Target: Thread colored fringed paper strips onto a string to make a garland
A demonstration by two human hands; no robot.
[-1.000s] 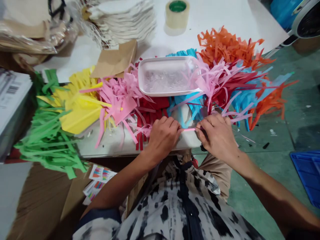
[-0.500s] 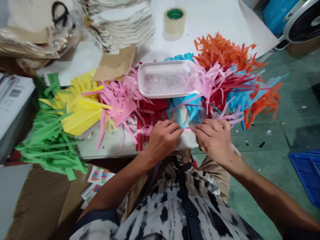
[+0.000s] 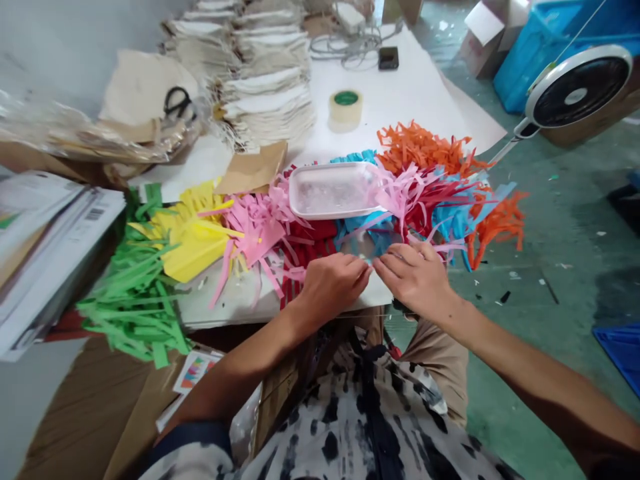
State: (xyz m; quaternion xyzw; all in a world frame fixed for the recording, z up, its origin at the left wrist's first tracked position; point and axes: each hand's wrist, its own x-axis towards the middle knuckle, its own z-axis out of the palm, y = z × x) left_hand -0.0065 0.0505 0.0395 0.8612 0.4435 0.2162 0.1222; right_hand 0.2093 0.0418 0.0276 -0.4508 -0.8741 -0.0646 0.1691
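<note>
Both hands meet at the table's front edge, fingertips almost touching. My left hand (image 3: 336, 281) is closed in a pinch, and my right hand (image 3: 413, 270) is curled closed beside it. Whatever lies between the fingers is hidden or too small to name. Just beyond them sits a white tray (image 3: 294, 193) holding small clear bits. Pink tissue-paper fringe (image 3: 405, 190) drapes over its right end, and blue fringe (image 3: 357, 230) lies under its front. Red fringe (image 3: 317, 240) is close to my left hand; orange fringe (image 3: 425, 150) lies farther back on the right.
Yellow fringe (image 3: 193, 237) and green fringe (image 3: 135, 300) lie leftward. Behind are a tape roll (image 3: 346, 112), a brown paper piece (image 3: 255, 168), stacked off-white bundles (image 3: 270, 100) and black-handled scissors (image 3: 177, 101). A fan (image 3: 580, 87) stands right, near a blue crate (image 3: 525, 57).
The view has tilted up, showing more of the table's far end. My hands have come closer together, and the pink strip seen between them earlier no longer shows.
</note>
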